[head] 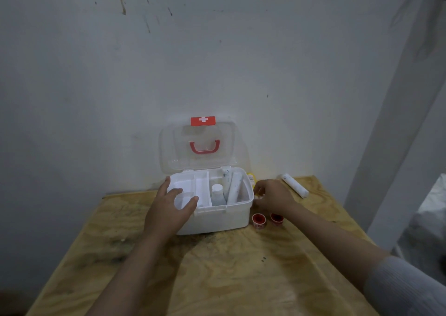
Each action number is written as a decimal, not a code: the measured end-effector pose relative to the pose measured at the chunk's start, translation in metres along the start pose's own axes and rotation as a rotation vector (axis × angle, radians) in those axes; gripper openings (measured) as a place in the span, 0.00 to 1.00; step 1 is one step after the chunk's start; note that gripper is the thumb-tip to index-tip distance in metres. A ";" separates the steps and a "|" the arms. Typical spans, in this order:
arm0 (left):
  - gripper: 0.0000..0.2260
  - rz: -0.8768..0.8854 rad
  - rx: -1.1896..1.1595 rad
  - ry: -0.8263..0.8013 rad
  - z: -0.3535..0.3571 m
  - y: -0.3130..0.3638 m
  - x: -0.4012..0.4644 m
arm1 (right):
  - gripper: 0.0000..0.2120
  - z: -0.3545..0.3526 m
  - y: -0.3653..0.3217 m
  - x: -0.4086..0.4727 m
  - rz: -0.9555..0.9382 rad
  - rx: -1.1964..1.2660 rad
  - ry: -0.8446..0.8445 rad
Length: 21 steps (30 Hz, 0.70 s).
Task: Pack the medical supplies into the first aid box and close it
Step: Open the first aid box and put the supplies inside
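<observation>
The box (217, 216) sat open at the back of the table (217, 279), lid (198, 146) leaning on the wall so both hands stayed free. Inside we saw a bottle (217, 195) and two rolls (233, 187) upright in the right compartment; the left tray looked bare. Our left hand (171, 209) rested on the near-left rim, fingers relaxed, probably steadying it. Our right hand (272, 197), just beside the right wall, pinched something small and white; we couldn't tell what. Another roll (294, 185) and two red tapes (259, 220) were unpacked nearby.
</observation>
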<state>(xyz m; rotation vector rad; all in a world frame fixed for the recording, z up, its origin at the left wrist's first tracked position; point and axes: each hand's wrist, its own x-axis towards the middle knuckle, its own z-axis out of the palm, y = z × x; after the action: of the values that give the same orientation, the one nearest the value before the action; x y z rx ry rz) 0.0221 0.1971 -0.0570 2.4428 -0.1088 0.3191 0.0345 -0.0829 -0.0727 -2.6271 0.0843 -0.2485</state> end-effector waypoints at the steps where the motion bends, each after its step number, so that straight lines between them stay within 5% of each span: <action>1: 0.28 -0.001 0.001 -0.001 0.000 0.000 0.000 | 0.05 0.001 0.002 0.000 0.013 0.006 0.016; 13: 0.28 -0.015 0.003 -0.005 0.000 0.002 -0.001 | 0.15 0.004 -0.003 -0.005 -0.032 -0.159 -0.021; 21: 0.28 -0.004 -0.017 -0.001 -0.002 0.002 -0.001 | 0.08 -0.007 -0.005 -0.006 0.011 0.148 0.078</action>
<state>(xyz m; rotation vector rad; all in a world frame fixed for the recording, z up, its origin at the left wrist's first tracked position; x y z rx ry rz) 0.0201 0.1969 -0.0551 2.4265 -0.1068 0.3135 0.0277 -0.0811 -0.0651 -2.4690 0.1029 -0.3404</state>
